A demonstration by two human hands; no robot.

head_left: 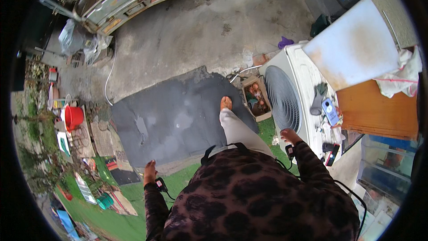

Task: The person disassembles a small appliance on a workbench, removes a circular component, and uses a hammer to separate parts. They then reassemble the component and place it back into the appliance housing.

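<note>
My left hand (150, 170) hangs low over the edge between the dark grey mat (165, 111) and the green artificial turf (191, 174). Its loosely bent fingers hold nothing that I can see. My right hand (290, 137) is held out beside the round grille (283, 100) of a white air conditioner outdoor unit (307, 120). The fingers there look slightly apart, with nothing visible in them; whether they touch the unit I cannot tell. Each wrist carries a small black device with a cable. One foot (226, 103) is stretched forward on the mat, below a white trouser leg.
A box (257, 98) of reddish things stands between mat and unit. On the unit lie a blue phone-like object (330, 111), a dark grey cloth item (318, 99) and small clutter. A large white board (352, 44) leans behind. Left are a red bucket (73, 118) and plants; farther off, a rusty vehicle (129, 2).
</note>
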